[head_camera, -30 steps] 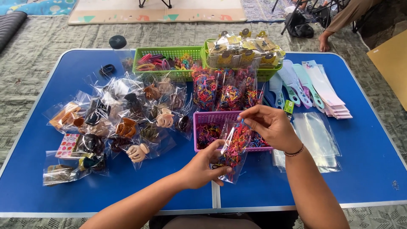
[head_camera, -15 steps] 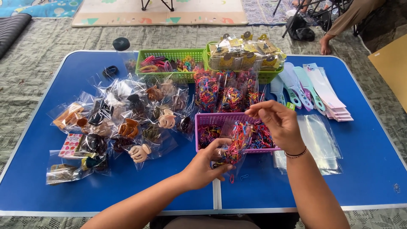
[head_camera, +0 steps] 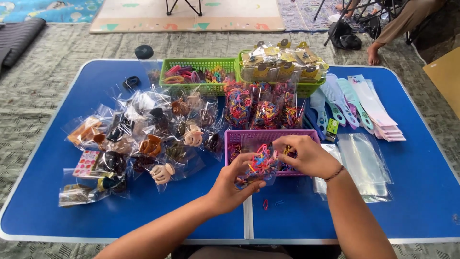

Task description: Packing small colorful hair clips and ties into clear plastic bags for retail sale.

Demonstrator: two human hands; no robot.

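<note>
Blue table (head_camera: 72, 211): upright bag of bands (head_camera: 261, 165) between hands.

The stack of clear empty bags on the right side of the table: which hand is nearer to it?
Right. The right hand is over the purple basket, just beside the clear empty bags. The left hand is farther away, across the small bag of bands.

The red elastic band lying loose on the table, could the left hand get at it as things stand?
Probably not right away: the red elastic band lies bare just below, but the left hand is holding the clear bag of bands.
</note>
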